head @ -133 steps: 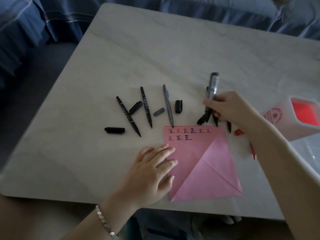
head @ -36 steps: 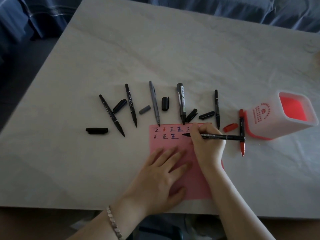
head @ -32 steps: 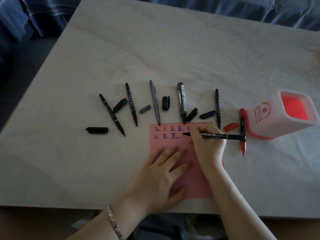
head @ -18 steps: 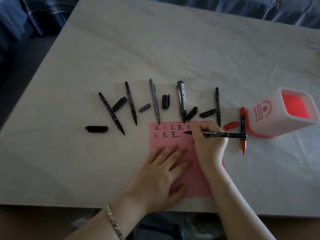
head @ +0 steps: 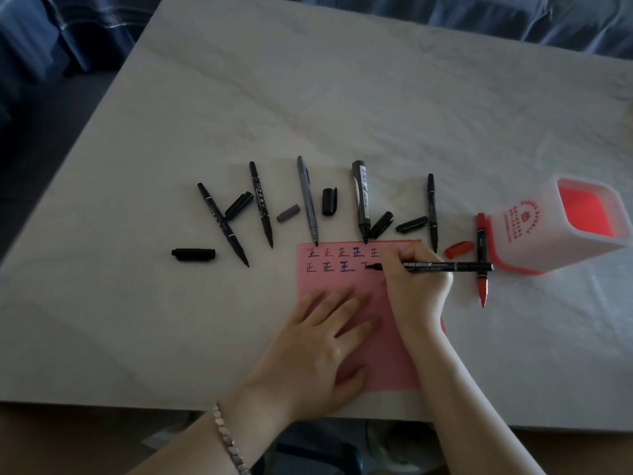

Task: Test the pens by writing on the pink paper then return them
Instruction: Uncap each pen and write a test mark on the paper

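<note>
A pink paper [head: 342, 281] lies on the white table, with two rows of small written characters near its top edge. My right hand [head: 412, 286] grips a thin black pen [head: 445, 267], its tip touching the paper at a partly drawn character in the second row. My left hand [head: 318, 347] rests flat on the lower part of the paper, fingers spread. Above the paper lie several uncapped black pens, among them a thick marker [head: 361, 200] and a grey pen [head: 307, 200], with loose caps between them. A red pen [head: 481, 258] lies to the right.
A white pen holder [head: 548, 234] with a red inside lies on its side at the right, its opening facing right. A red cap [head: 459, 249] lies beside the red pen. A black cap [head: 193, 254] lies alone at the left. Blue fabric borders the table's far side.
Since 3.7 s ago my right hand laid down the thick marker and took the thin black pen. In the last second it has drawn the first strokes of a new character.
</note>
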Demonstrator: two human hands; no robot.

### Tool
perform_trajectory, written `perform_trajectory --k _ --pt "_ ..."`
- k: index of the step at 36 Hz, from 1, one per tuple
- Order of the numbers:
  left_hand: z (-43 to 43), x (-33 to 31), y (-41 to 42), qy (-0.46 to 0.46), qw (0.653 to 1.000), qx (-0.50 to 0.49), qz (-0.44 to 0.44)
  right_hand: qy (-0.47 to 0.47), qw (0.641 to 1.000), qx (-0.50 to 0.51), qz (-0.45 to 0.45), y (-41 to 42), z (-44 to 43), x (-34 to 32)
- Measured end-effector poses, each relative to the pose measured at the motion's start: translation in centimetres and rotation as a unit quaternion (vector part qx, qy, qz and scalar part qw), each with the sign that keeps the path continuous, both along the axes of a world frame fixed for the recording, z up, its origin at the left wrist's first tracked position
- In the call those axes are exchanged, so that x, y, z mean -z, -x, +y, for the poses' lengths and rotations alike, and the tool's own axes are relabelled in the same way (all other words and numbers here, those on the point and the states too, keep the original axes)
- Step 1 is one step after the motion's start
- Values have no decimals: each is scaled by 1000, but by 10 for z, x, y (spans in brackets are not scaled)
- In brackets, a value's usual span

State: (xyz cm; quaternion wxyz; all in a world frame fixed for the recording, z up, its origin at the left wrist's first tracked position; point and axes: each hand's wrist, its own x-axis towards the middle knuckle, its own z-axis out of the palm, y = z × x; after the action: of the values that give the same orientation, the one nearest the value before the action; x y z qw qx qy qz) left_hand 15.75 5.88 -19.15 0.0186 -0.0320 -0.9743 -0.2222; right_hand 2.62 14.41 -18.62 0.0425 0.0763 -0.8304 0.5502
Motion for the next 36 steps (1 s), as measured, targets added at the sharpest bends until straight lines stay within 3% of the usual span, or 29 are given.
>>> perform_trajectory --k 30,36 --pt "0 1 0 5 1000 -1 2 -19 1000 -15 6 1 -1 0" --pt "0 0 1 6 1000 -3 -1 -11 1000 24 6 1 1 2"
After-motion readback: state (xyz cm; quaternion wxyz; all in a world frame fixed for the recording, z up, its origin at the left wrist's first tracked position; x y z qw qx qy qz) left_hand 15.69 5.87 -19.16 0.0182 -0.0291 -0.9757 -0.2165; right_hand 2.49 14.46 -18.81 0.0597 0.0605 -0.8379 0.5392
